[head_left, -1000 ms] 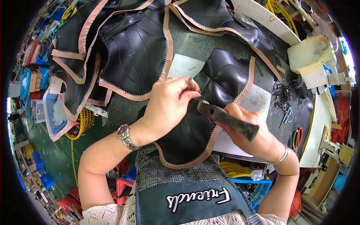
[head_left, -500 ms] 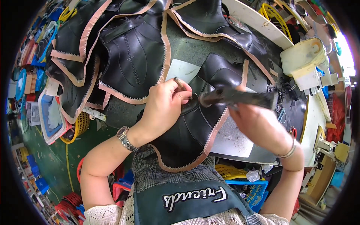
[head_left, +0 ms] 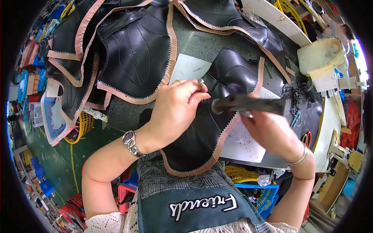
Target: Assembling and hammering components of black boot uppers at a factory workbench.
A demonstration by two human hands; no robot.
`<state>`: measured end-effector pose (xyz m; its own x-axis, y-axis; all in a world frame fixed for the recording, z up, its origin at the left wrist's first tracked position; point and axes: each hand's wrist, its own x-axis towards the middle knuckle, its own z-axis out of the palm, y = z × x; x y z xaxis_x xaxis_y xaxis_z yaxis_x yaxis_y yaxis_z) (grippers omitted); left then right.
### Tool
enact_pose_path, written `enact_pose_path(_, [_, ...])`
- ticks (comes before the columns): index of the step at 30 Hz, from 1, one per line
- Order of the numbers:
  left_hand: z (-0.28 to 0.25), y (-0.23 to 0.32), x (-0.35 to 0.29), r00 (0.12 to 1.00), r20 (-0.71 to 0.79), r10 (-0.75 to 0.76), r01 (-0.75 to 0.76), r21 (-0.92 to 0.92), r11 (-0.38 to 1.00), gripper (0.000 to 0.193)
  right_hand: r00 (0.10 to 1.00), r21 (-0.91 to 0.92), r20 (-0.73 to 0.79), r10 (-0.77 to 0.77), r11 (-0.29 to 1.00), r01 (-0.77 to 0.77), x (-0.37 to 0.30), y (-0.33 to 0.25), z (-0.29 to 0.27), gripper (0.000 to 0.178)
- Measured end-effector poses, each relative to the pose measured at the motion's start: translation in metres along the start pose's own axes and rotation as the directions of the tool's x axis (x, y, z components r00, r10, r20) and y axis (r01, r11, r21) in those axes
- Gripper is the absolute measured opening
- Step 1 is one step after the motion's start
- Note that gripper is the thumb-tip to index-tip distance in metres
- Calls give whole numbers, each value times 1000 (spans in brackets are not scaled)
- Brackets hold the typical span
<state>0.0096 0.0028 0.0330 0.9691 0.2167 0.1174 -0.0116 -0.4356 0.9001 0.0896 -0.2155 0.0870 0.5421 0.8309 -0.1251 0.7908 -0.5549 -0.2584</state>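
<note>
A black leather boot upper (head_left: pixel 206 141) with a pinkish zigzag-stitched edge lies before me, its lower end reaching my apron. Over its middle, my left hand (head_left: pixel 175 108) is closed, pinching a short metal rod (head_left: pixel 201 82) between thumb and fingers; the rod's lower end is hidden. My right hand (head_left: pixel 268 130) grips a dark hammer (head_left: pixel 254 104), smeared by motion. The hammer's rounded end lies just right of my left fingertips, over the leather. Under the upper, a white sheet (head_left: pixel 246 146) shows at the right, and a pale sheet (head_left: pixel 188 70) beyond my left hand.
More black boot uppers (head_left: pixel 142 50) overlap on the dark table (head_left: pixel 196 46) at the left and far side. At the right are a cream plastic container (head_left: pixel 321 56), blue-handled scissors (head_left: pixel 297 117) and dark cords. A yellow basket (head_left: pixel 86 126) stands beside the table.
The hammer and my right hand have shifted only slightly. My left hand still pinches the rod, a little farther right. The whole view has moved a little.
</note>
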Motion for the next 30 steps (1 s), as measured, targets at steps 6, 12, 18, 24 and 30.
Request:
enact_pose_path(6, [7,-2,-10,973,-79,217,-204,144,968,9,791,315,-609,-50,900,300,-4,-16,-48,15])
enact_pose_path(12, [2,-9,-7,981,-87,176,-163,139,977,7,997,-222,51,-65,972,75,-1,-11,-41,15])
enact_pose_path(18, [-4,-10,-12,974,-45,-220,170,-493,853,9,985,-164,97,-143,974,157,6,-18,9,24])
enact_pose_path(24, [-17,-11,-33,955,-39,-293,243,-459,855,6,994,67,89,-60,996,54,3,-14,19,21])
enact_pose_path(30, [-15,-11,-30,967,-60,-246,212,-344,915,5,996,91,86,-36,995,28,5,-16,17,21])
